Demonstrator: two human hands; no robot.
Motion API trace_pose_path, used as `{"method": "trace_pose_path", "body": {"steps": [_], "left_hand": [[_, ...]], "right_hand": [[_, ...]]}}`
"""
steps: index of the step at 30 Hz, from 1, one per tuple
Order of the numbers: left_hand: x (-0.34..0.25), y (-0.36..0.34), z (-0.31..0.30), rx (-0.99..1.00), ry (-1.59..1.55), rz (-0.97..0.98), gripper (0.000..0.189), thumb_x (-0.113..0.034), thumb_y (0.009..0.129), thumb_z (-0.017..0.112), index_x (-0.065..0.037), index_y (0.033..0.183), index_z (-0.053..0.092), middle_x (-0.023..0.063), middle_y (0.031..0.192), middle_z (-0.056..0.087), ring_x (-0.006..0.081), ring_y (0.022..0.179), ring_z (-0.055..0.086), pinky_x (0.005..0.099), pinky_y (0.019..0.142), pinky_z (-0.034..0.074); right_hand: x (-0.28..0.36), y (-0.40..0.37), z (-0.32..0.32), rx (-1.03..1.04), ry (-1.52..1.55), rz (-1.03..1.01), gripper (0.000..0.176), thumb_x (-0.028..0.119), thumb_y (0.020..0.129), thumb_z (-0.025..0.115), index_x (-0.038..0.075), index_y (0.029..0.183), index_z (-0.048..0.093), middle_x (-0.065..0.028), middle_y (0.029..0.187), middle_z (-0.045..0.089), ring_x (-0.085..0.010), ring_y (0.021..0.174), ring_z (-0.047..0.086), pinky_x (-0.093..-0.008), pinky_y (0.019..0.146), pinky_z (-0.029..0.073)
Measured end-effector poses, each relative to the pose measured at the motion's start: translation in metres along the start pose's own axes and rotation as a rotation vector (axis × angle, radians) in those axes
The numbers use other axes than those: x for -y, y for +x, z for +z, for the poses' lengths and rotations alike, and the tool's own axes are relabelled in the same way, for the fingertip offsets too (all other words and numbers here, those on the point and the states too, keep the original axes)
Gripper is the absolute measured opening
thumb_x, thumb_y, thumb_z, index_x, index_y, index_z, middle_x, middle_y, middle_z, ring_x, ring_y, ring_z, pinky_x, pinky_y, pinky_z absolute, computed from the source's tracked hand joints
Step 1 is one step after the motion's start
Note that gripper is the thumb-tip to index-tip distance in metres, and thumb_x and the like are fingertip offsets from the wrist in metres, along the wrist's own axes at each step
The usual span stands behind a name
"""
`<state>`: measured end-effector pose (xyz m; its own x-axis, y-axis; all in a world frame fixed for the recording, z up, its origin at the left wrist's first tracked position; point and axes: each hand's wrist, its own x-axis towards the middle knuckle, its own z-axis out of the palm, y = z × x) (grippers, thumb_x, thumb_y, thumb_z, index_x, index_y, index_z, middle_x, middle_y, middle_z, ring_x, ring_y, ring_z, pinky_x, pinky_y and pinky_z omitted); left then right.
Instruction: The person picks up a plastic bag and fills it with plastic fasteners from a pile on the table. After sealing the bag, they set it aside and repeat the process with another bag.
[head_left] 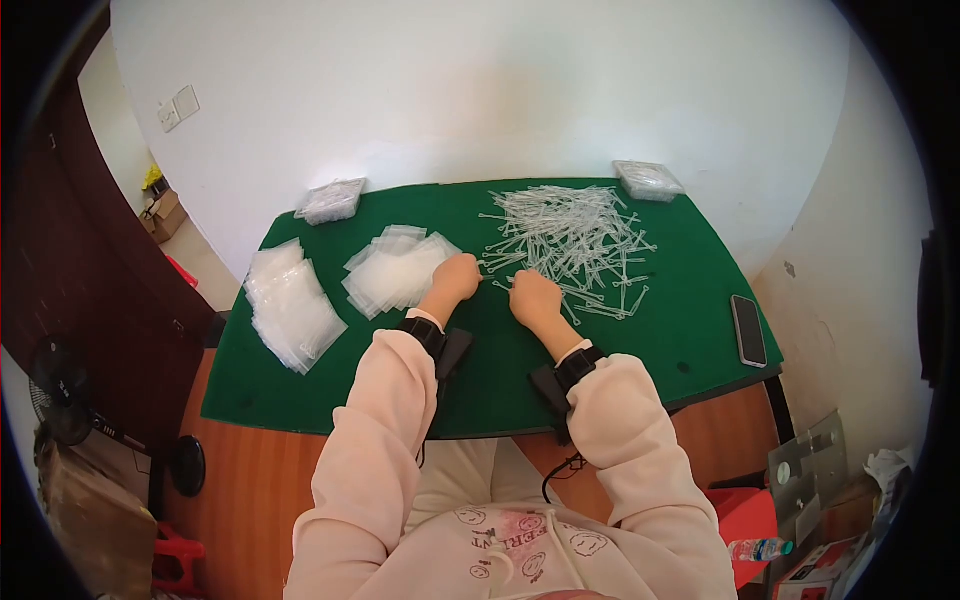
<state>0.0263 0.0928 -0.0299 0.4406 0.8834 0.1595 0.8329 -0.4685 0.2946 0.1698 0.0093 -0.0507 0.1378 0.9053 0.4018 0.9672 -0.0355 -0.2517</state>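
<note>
Left hand point(455, 280) and right hand point(535, 298) curl fingers beside the plastic sticks point(570, 240); whether they grasp any, I cannot tell. The sticks seem light and bendy, so pinch one mid-stem.

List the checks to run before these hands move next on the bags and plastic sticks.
1. Left hand beside the small bag pile: ok.
2. Right hand at the near edge of the stick pile: ok.
3. Anything gripped in either hand: cannot tell, both are curled over.
4. Stick pile lying wholly on the green mat: ok.
5. Phone apart from the stick pile, near the mat's right edge: ok.
</note>
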Motion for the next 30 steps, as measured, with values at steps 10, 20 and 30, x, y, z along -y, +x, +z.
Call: {"method": "trace_pose_path", "body": {"steps": [10, 20, 30], "left_hand": [[-0.008, -0.042, -0.02, -0.15, -0.981, 0.153, 0.007, -0.004, 0.079, 0.049, -0.004, 0.073, 0.051, 0.0048, 0.075, 0.06, 0.0123, 0.062, 0.052, 0.0246, 0.056, 0.04], [0.005, -0.081, -0.038, 0.125, -1.145, -0.037, 0.017, 0.001, 0.073, 0.046, -0.002, 0.08, 0.061, 0.0005, 0.07, 0.058, 0.0032, 0.053, 0.041, 0.019, 0.046, 0.031], [0.002, -0.086, -0.032, -0.077, -1.118, 0.097, 0.02, -0.019, 0.085, 0.055, -0.002, 0.084, 0.064, -0.0009, 0.071, 0.055, 0.0034, 0.056, 0.041, 0.0185, 0.049, 0.032]], "right_hand": [[-0.007, -0.002, -0.007, -0.002, -0.023, -0.09, 0.008, 0.012, 0.073, 0.053, 0.005, 0.077, 0.056, -0.0122, 0.077, 0.059, -0.029, 0.071, 0.061, -0.0401, 0.061, 0.048], [-0.007, -0.001, -0.004, 0.008, 0.617, -0.114, 0.007, 0.009, 0.074, 0.048, 0.004, 0.077, 0.051, -0.0098, 0.07, 0.055, -0.0229, 0.061, 0.054, -0.0334, 0.056, 0.043], [0.006, -0.004, -0.026, 0.461, 1.435, 0.244, 0.011, 0.006, 0.074, 0.043, 0.005, 0.084, 0.047, -0.0006, 0.061, 0.045, -0.0115, 0.054, 0.043, -0.0245, 0.049, 0.037]]}}
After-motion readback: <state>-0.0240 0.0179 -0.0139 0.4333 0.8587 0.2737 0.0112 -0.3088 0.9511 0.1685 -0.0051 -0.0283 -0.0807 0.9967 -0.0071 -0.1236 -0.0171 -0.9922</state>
